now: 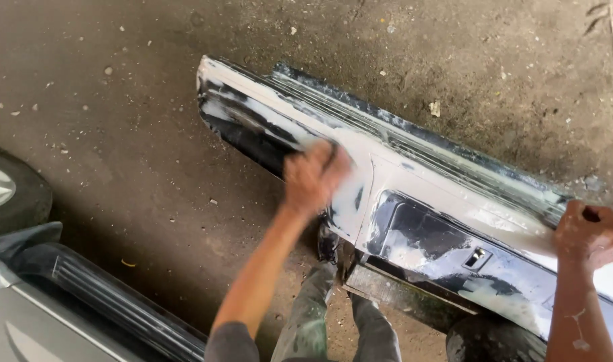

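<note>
Both hands work on a long black car bumper panel smeared with white filler (pixel 413 201), which lies tilted across the dirt floor (pixel 132 121). From the head view, the left hand (pixel 314 175) presses flat on the panel's upper face near its far end, blurred; whether it holds a pad I cannot tell. At the panel's near end, the right hand (pixel 590 231) curls closed over the top edge, seemingly to steady it. Left of the panel stands a grey car (pixel 31 315).

Blur and cut-offs, head view

Left hand (pixel 314 175) motion-blurred, whatever it presses on the bumper panel (pixel 413 201) unreadable. Panel's right end, car (pixel 45 315) and wheel (pixel 8 191) cut by frame edges. Right hand (pixel 591 231) partly cropped.
</note>
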